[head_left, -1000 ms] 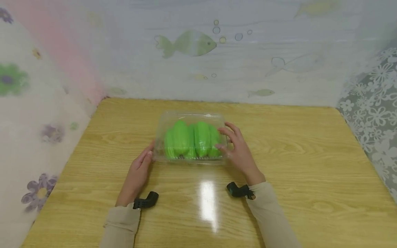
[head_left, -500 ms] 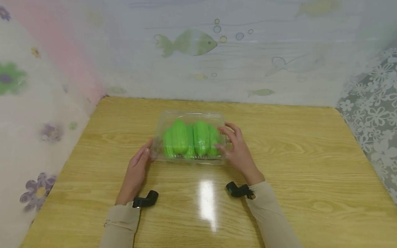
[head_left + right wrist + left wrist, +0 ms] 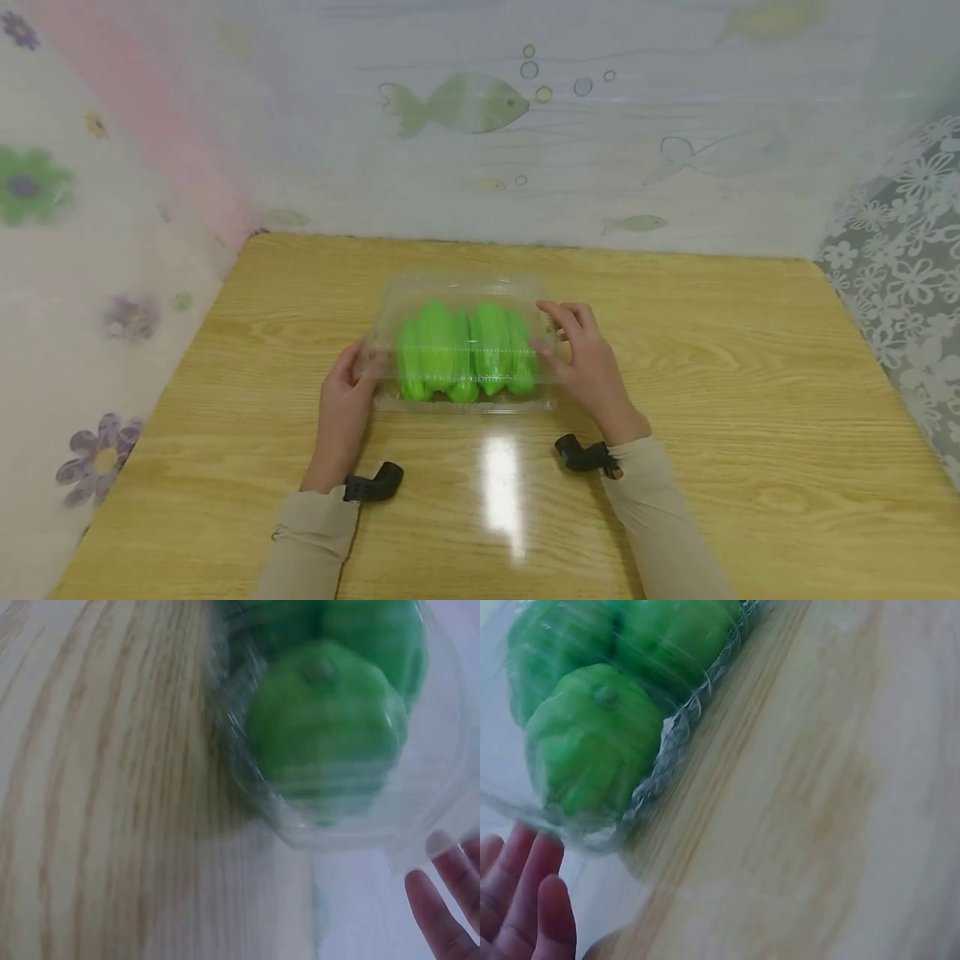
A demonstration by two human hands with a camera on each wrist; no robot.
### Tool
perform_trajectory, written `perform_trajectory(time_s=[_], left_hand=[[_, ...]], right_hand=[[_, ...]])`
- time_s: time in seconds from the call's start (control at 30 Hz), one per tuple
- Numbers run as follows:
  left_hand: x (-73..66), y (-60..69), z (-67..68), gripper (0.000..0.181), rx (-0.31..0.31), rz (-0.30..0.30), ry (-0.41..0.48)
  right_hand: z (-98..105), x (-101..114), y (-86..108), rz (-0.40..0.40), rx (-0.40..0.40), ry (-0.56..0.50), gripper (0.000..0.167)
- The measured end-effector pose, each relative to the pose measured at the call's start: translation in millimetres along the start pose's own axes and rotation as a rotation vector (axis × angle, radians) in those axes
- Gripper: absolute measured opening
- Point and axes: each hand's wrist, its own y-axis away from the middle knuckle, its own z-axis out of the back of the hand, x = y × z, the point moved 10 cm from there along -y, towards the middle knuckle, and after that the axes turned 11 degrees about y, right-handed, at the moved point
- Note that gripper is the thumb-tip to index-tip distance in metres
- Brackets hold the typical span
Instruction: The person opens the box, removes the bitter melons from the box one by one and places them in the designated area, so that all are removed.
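A clear plastic clamshell box (image 3: pixel 465 407) lies on the table, holding several bright green, ribbed, fruit-like pieces (image 3: pixel 491 350). Its transparent lid (image 3: pixel 468 285) stands tilted, the front edge raised above the base. My left hand (image 3: pixel 347 408) holds the lid's left front corner. At the right end, my right hand (image 3: pixel 592 367) holds the lid with thumb and fingers spread round its side. Close up in the left wrist view, fingertips (image 3: pixel 544 847) meet the plastic edge. Fingers (image 3: pixel 442 915) sit at the lid's corner in the right wrist view, which is blurred.
The wood-grain table (image 3: pixel 750 400) extends around the box, with a bright light reflection (image 3: pixel 502 492) in front. A fish-patterned wall (image 3: pixel 465 167) stands behind, and a flowered wall (image 3: pixel 112 275) at the left. Black wrist cameras (image 3: pixel 375 483) sit at both cuffs.
The lid's front edge has risen away from the base, leaving a gap where it lay close before. The left hand has shifted slightly right; the right hand has also moved a little right.
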Motion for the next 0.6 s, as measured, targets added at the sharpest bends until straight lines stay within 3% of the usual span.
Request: perform_trajectory(time_s=[0.13,0.27,0.4,0.6], left_hand=[[9.8,-1.4,-0.6,0.049,0.015,0.021,-0.057],[13.5,-1.8,-9.8,0.054,0.139,-0.006,-0.137],[12.0,-0.6,-18.4,0.052,0.253,-0.051,-0.123],[11.3,-0.4,-23.6,0.047,0.322,-0.072,-0.063]], right_hand=[[6.0,0.5,0.4,0.023,-0.014,-0.006,0.048],[15.0,0.6,0.6,0.043,-0.048,-0.022,0.047],[26.8,0.4,-0.8,0.065,-0.105,-0.053,0.047],[35.0,-3.5,-2.2,0.098,-0.149,-0.129,0.042]])
